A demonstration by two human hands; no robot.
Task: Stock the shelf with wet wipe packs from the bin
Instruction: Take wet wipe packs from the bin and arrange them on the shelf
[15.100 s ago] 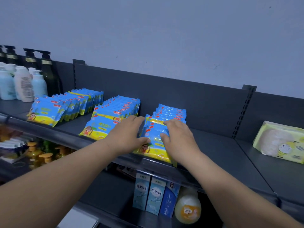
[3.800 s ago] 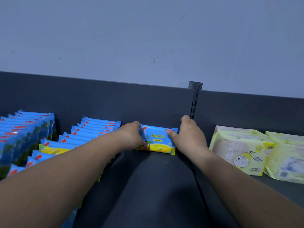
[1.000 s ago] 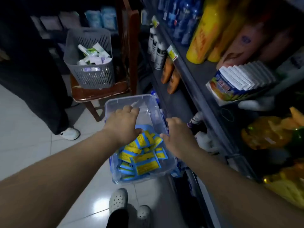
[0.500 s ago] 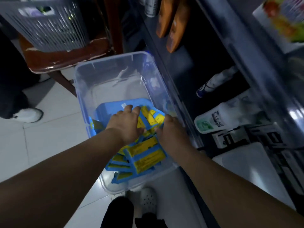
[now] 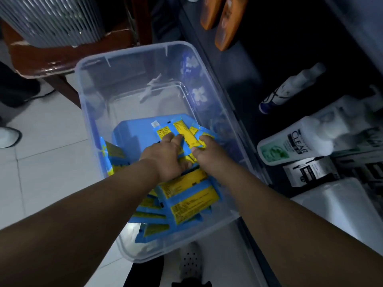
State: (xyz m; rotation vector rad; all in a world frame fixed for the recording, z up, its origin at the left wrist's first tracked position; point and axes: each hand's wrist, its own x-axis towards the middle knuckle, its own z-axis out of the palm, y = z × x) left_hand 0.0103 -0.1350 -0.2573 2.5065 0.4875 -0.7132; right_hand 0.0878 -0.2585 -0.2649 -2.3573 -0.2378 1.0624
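Grey basket (image 5: 51,19) on chair (image 5: 41,56) behind bin (image 5: 124,52); white bottle (image 5: 300,141) alongside

The far half of the bin (image 5: 132,51), toward 12 o'clock, lies bare, and the way straight up is open. Its walls hem my left hand (image 5: 165,158) at 9 o'clock and my right hand (image 5: 209,154) at 3. Packs (image 5: 192,201) crowd its bottom from the middle to 6. Past the 3 o'clock wall stands the shelf (image 5: 234,75) with a bottle (image 5: 300,139); a chair (image 5: 51,59) sits at 11.
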